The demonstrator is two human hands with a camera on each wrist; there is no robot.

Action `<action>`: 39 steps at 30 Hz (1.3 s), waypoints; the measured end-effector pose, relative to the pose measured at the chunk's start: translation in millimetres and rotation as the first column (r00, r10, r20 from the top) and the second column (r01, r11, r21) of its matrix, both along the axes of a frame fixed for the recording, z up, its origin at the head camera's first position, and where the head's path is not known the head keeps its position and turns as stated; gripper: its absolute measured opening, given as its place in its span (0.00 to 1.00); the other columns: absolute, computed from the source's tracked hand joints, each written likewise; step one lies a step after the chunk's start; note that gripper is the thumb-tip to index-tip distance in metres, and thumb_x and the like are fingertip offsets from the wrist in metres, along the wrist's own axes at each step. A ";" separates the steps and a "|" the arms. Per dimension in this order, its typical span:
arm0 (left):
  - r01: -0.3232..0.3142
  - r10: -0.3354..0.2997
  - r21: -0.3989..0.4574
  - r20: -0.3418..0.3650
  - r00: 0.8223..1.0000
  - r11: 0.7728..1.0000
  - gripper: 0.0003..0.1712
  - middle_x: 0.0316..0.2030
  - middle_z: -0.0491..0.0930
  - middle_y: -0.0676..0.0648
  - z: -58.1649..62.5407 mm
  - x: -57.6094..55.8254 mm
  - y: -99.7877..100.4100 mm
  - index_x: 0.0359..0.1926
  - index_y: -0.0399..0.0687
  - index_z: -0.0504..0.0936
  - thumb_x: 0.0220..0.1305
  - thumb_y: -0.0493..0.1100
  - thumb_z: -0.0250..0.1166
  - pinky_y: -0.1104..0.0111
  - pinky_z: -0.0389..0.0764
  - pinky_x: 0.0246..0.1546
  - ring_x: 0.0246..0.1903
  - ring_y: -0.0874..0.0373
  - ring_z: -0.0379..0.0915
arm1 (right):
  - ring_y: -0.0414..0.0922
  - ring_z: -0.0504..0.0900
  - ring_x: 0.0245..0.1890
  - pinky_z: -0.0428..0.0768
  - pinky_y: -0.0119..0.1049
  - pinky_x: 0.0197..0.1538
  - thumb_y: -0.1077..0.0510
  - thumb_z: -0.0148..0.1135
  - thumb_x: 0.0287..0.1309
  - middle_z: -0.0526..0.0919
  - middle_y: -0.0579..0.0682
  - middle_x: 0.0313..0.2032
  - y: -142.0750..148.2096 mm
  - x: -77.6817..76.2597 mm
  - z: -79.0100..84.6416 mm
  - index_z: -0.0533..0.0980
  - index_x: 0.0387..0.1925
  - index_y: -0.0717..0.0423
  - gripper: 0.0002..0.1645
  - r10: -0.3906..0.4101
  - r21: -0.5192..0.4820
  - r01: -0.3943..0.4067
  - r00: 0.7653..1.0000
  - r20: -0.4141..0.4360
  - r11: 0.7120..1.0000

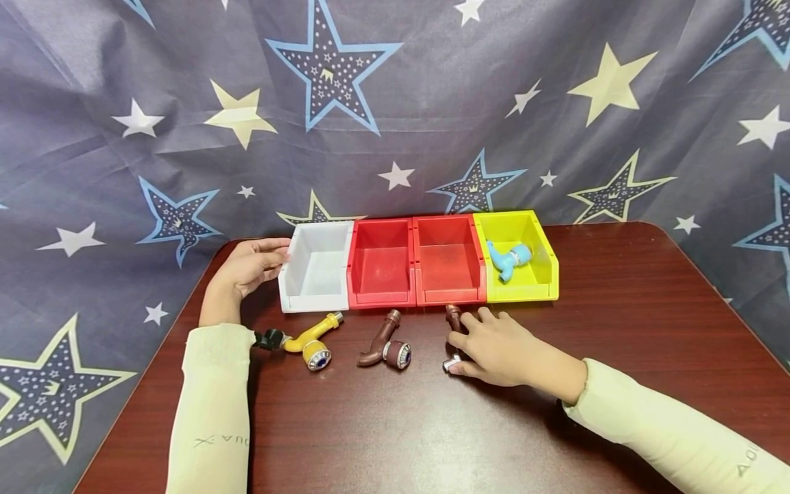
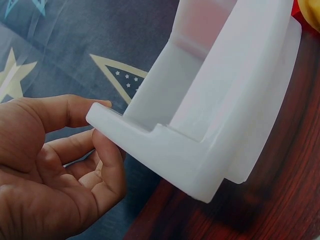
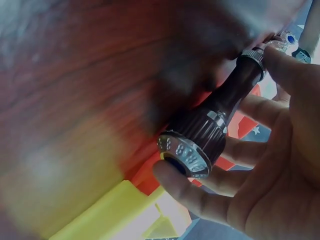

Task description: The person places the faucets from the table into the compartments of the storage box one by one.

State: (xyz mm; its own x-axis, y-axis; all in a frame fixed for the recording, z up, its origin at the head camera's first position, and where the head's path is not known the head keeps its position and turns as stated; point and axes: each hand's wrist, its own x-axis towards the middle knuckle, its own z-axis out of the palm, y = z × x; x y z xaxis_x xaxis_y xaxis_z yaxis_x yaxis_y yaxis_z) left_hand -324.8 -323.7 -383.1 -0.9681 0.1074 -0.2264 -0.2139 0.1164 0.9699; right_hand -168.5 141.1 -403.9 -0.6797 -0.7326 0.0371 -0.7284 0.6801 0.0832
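Note:
My left hand (image 1: 247,271) is at the left side of a white bin (image 1: 315,304); in the left wrist view its thumb and fingers pinch the bin's rim (image 2: 135,142). Further right on the table, my right hand (image 1: 496,350) holds a dark brown tap (image 1: 453,318), covering most of it in the head view. Seen from the right wrist, the thumb is by the tap's silver collar and the other fingers curl along the ribbed knob (image 3: 197,132). A second brown tap (image 1: 378,348) and a yellow tap (image 1: 301,343) lie between the hands.
Two red bins (image 1: 382,300) and a yellow bin (image 1: 524,293) stand in a row with the white one. A light blue tap (image 1: 520,254) lies in the yellow bin. Behind the brown table (image 1: 395,425) hangs a star-patterned cloth (image 1: 426,103).

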 end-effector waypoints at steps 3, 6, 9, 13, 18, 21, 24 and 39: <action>0.002 -0.002 -0.002 0.000 1.000 1.000 0.31 0.41 0.84 0.55 0.4 0.2 0.4 0.71 0.32 0.66 0.70 0.31 0.64 0.72 0.81 0.39 0.37 0.63 0.78 | 0.56 0.76 0.41 0.79 0.54 0.39 0.32 0.60 0.67 0.78 0.53 0.42 -0.7 -0.7 -0.3 0.80 0.49 0.48 0.26 -0.001 0.003 0.001 1.000 0.001 1.000; 0.004 -0.004 -0.008 -0.006 1.000 1.000 0.31 0.41 0.84 0.55 1.2 0.8 1.0 0.71 0.31 0.67 0.70 0.31 0.64 0.72 0.81 0.39 0.36 0.63 0.78 | 0.55 0.77 0.41 0.79 0.54 0.40 0.32 0.61 0.66 0.78 0.53 0.42 -0.5 -1.0 0.2 0.80 0.50 0.48 0.27 0.016 0.005 -0.016 1.000 0.002 1.000; 0.004 -0.004 -0.006 -0.011 1.000 1.000 0.31 0.41 0.85 0.54 2.3 2.0 1.9 0.70 0.30 0.67 0.70 0.31 0.64 0.73 0.81 0.38 0.36 0.64 0.78 | 0.54 0.76 0.41 0.78 0.51 0.39 0.32 0.63 0.65 0.77 0.51 0.42 0.5 -1.5 1.6 0.80 0.50 0.48 0.27 0.054 0.001 -0.054 0.998 0.007 0.999; 0.004 -0.004 -0.004 -0.010 1.000 1.000 0.31 0.40 0.85 0.54 2.9 3.5 2.6 0.70 0.30 0.67 0.69 0.31 0.64 0.73 0.81 0.37 0.35 0.64 0.78 | 0.52 0.75 0.42 0.76 0.47 0.40 0.33 0.64 0.64 0.77 0.49 0.42 2.6 -3.1 3.8 0.80 0.50 0.47 0.26 0.114 -0.006 -0.114 0.993 0.017 0.993; 0.004 -0.004 -0.009 -0.008 1.000 1.000 0.32 0.41 0.85 0.54 2.6 3.6 2.6 0.71 0.31 0.67 0.69 0.31 0.65 0.73 0.81 0.38 0.36 0.64 0.78 | 0.51 0.74 0.46 0.77 0.49 0.44 0.33 0.64 0.65 0.78 0.48 0.45 5.8 -7.4 4.9 0.81 0.54 0.46 0.27 0.164 -0.015 -0.163 0.986 0.033 0.986; 0.007 -0.007 -0.007 -0.010 1.000 1.000 0.32 0.41 0.85 0.54 2.5 3.2 2.6 0.71 0.30 0.66 0.69 0.31 0.65 0.72 0.81 0.38 0.36 0.64 0.78 | 0.51 0.73 0.49 0.76 0.52 0.49 0.33 0.64 0.64 0.78 0.47 0.46 7.6 -11.1 5.0 0.80 0.56 0.45 0.28 0.186 -0.027 -0.185 0.982 0.040 0.982; 0.009 -0.009 -0.004 -0.014 1.000 1.000 0.31 0.41 0.85 0.53 2.7 3.3 2.9 0.70 0.30 0.67 0.69 0.31 0.64 0.72 0.81 0.37 0.35 0.64 0.78 | 0.51 0.72 0.52 0.74 0.53 0.53 0.33 0.65 0.63 0.78 0.47 0.47 9.2 -13.0 4.9 0.80 0.57 0.44 0.28 0.202 -0.038 -0.201 0.979 0.033 0.979; 0.010 -0.010 0.000 -0.010 1.000 1.000 0.31 0.40 0.85 0.54 2.8 2.9 2.5 0.71 0.30 0.66 0.69 0.31 0.64 0.72 0.81 0.38 0.36 0.63 0.79 | 0.53 0.71 0.43 0.71 0.47 0.38 0.27 0.66 0.58 0.77 0.50 0.45 -1.9 -3.5 7.2 0.81 0.53 0.44 0.33 0.128 -0.025 -0.129 0.992 -0.014 0.991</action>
State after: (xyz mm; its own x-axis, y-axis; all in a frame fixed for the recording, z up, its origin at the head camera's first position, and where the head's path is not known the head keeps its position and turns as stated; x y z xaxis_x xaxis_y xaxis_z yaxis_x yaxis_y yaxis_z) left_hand -321.9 -321.2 -380.3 -0.9693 0.1168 -0.2165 -0.2029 0.1179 0.9721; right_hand -172.1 139.3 -396.7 -0.5793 -0.8125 0.0646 -0.8090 0.5829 0.0761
